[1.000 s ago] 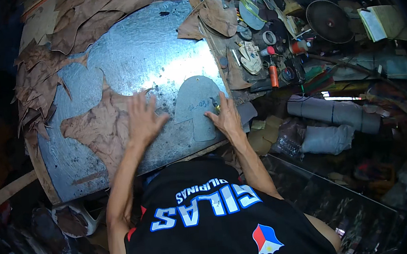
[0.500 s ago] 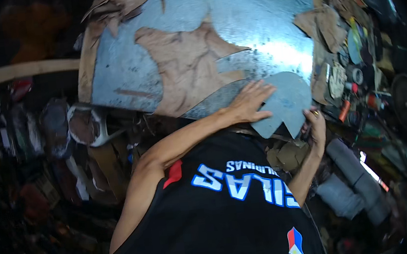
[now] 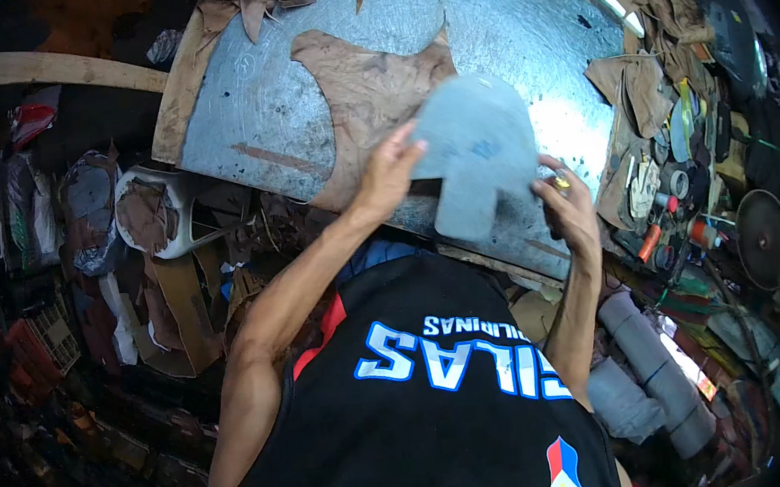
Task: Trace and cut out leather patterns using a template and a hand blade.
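I have the left hand [image 3: 392, 169] pinching the template [image 3: 479, 144] by its left edge, presumably so its face stays uncovered. The right hand [image 3: 568, 204] curls at the opposite edge, with a yellow bit among its fingers; I can't tell whether it grasps the template. That flat grey sheet, 1 rounded end and 1 straight tab, overlaps the creased brown hide [image 3: 364, 85], spread loosely across the scuffed metal table [image 3: 557, 26].

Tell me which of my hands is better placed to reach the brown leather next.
Left, most likely: your left hand grips the gray flat piece by its left edge, overlapping the brown leather in this view. Your right hand is at the piece's right edge, farther from the leather.
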`<state>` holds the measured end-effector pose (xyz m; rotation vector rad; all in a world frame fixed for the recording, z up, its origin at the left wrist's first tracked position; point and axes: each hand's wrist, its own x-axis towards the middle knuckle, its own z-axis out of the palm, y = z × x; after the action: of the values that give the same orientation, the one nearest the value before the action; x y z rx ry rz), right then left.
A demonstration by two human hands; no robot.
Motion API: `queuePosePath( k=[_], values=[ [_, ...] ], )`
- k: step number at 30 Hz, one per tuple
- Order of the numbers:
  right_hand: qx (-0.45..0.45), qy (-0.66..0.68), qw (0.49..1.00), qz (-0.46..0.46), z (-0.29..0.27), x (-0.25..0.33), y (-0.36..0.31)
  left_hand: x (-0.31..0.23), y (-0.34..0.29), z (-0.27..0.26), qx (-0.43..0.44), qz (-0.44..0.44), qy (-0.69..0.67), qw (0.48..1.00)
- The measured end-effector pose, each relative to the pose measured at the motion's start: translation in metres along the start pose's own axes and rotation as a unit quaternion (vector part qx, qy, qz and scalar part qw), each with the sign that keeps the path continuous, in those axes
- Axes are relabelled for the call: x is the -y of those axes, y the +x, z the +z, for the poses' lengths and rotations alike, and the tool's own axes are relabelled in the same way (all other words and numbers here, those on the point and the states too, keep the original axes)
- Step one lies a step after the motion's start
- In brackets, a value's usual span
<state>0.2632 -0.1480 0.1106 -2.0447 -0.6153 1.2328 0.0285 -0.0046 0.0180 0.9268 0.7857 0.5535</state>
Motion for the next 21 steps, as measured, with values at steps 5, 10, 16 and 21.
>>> queuePosePath(
  k=[5,10,16,21],
  values=[
    [0.033,-0.119,0.988,-0.095,0.048,0.041,0.064,-0.003,-0.005,-0.059,-0.037,-0.007,-0.052,0.998],
    [0.084,-0.198,0.971,-0.100,0.065,0.074,0.115,-0.004,-0.006,-0.094,-0.129,-0.062,0.155,0.978],
    [0.020,-0.321,0.910,-0.263,0.067,0.043,0.138,-0.041,-0.008,-0.086,-0.156,0.010,0.499,0.852],
    [0.049,-0.350,0.892,-0.282,0.064,0.041,0.128,-0.019,-0.030,-0.073,-0.167,0.193,0.621,0.742]
  ],
)
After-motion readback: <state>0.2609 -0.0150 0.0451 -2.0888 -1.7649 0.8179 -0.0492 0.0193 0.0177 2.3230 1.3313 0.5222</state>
